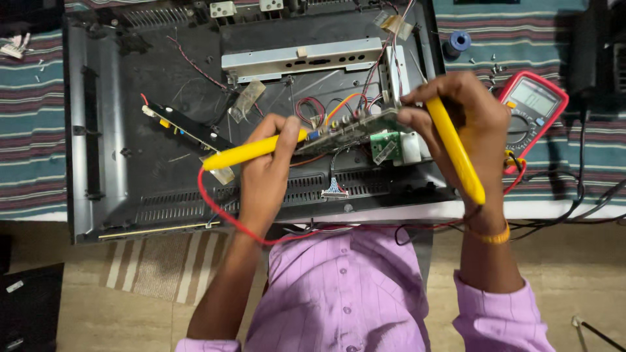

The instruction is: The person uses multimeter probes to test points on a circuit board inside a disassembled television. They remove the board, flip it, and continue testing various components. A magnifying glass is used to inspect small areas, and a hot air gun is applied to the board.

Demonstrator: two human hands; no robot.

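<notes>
Across the left of the bench (29, 130), a striped cloth in teal and maroon runs under the opened back of a flat screen's dark chassis (111, 130), which lies face down and fills most of the view. On that chassis, left of centre, a narrow black strip board (186, 129) lies slantwise, and above it a pale metal bracket (300, 60) runs crosswise.

Nearer the middle, the left hand (264, 173) is closed around a yellow probe (251, 151), gripped like a pen, its tip set against the left end of a small circuit board (349, 127). A red lead (222, 212) loops down from the probe's rear end and passes in front of the lilac shirt (339, 293).

That circuit board is raised off the chassis, tilted, with coloured wires trailing from its upper edge. At its right end the right hand (473, 120) pinches the board with its fingertips and at the same time clasps a second yellow probe (456, 151), which slants down towards the wrist.

Just right of that hand, a red multimeter (536, 104) rests on the cloth, partly hidden behind the fingers. Farther up, a blue spool (459, 42) sits near some loose screws.
</notes>
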